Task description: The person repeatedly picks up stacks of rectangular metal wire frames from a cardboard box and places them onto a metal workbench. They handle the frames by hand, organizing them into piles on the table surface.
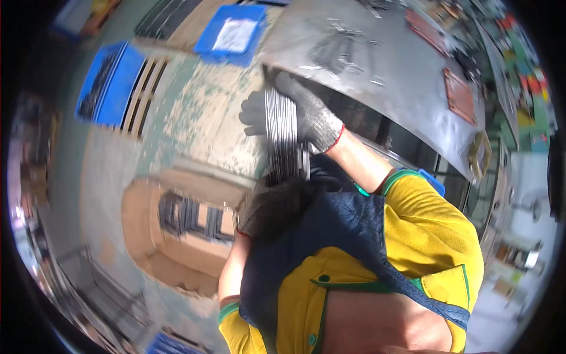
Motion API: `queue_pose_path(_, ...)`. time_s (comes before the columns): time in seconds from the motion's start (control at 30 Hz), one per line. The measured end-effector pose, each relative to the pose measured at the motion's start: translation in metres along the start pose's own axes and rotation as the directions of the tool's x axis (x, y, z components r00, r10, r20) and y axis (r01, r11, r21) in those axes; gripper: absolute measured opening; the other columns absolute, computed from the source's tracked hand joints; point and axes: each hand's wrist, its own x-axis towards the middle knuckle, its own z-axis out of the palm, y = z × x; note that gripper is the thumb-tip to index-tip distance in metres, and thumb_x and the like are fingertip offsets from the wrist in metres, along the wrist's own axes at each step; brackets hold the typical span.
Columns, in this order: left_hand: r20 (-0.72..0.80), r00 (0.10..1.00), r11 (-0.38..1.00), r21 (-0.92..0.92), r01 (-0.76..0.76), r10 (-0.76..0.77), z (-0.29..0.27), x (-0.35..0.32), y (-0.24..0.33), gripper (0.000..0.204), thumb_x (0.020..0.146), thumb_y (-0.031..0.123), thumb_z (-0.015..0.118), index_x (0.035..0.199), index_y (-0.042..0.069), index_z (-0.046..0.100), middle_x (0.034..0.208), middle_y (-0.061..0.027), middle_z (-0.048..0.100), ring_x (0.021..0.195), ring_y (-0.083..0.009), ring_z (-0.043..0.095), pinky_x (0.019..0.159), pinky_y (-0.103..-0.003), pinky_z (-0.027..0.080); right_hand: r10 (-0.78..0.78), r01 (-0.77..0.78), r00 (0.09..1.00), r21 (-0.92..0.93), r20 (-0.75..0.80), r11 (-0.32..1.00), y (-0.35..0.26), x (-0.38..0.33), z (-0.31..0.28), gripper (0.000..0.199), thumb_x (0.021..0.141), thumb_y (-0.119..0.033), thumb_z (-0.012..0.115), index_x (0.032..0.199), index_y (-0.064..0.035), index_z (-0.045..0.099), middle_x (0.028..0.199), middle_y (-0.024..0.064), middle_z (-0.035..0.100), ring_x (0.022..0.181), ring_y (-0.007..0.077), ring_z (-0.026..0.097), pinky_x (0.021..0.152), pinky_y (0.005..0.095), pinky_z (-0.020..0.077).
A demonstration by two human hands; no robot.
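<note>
- Right hand (306, 118), in a grey knit glove with a red cuff, clamped around a bundle of thin metal strips (287, 138); dark fingertips wrapped over the bundle's left side.
- Bundle held nearly upright in the air, in front of the chest, just beside the edge of the grey metal worktable (383, 71) and above the worn green floor (194, 118).
- Left hand (272, 207), in a dark glove, at the lower end of the bundle; blurred by motion, so impossible to tell whether closed on the strips or only supporting them from below.
- On the floor below: an open cardboard box (177, 236) with dark metal parts inside; further away, two blue crates (233, 32) (109, 82).
- Probably best done this way: firm squeeze with the right hand so no strip slides out of the middle, palm of the left hand under the lower ends to carry the weight.
- Strip edges probably sharp, so better no sliding of the gloves along them.
- Better with the ends even and the bundle close to the body.
</note>
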Motion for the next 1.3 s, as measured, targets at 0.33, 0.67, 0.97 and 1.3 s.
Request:
queue_pose_path(0.33, 0.606, 0.794, 0.991, 0.132, -0.037, -0.051, 0.133, 0.182, 0.039, 0.014, 0.09, 0.006, 0.057, 0.102, 0.004, 0.063, 0.087, -0.0029, 0.065, 0.074, -0.0126, 0.062, 0.064, -0.025, 0.049, -0.456, 0.451, 0.876, -0.068, -0.157, 0.89, -0.184, -0.14, -0.075, 0.062, 0.098, -0.045, 0.047, 0.13, 0.0085, 0.048, 0.125, 0.0253, 0.058, 0.111, 0.0372, 0.06, 0.093, 0.0515, 0.0509)
queue_pose_path(0.67, 0.558, 0.763, 0.942, 0.122, 0.313, -0.326, 0.312, 0.37, 0.078, 0.018, 0.09, 0.019, 0.064, 0.099, 0.003, 0.062, 0.082, -0.0044, 0.063, 0.067, -0.0134, 0.061, 0.063, -0.027, 0.051, -0.687, 0.659, 0.656, -0.208, -0.311, 0.723, -0.393, -0.23, -0.157, 0.058, 0.098, -0.039, 0.047, 0.128, 0.0112, 0.045, 0.122, 0.0291, 0.057, 0.113, 0.0393, 0.059, 0.098, 0.0539, 0.0469)
queue_pose_path(0.97, 0.474, 0.739, 0.874, 0.177, 0.452, -0.478, 0.356, 0.458, 0.053, 0.022, 0.094, 0.02, 0.058, 0.107, 0.002, 0.063, 0.089, -0.0058, 0.066, 0.076, -0.0147, 0.066, 0.066, -0.028, 0.055, -0.842, 0.37, 0.435, -0.79, -0.319, 0.49, -0.377, -0.266, -0.337, 0.045, 0.098, -0.034, 0.052, 0.121, 0.0044, 0.054, 0.112, 0.0154, 0.064, 0.104, 0.0258, 0.062, 0.091, 0.0365, 0.05)
queue_pose_path(1.3, 0.578, 0.758, 0.891, 0.455, 0.01, -0.304, 0.344, 0.479, 0.053, 0.026, 0.094, 0.019, 0.057, 0.11, 0.0, 0.067, 0.099, -0.0073, 0.069, 0.09, -0.0131, 0.066, 0.078, -0.027, 0.052, -0.757, -0.05, 0.367, -0.824, -0.541, 0.565, -0.363, -0.281, -0.243, 0.027, 0.092, -0.027, 0.061, 0.1, -0.0015, 0.063, 0.079, 0.0033, 0.061, 0.071, 0.0104, 0.057, 0.063, 0.0273, 0.0477)
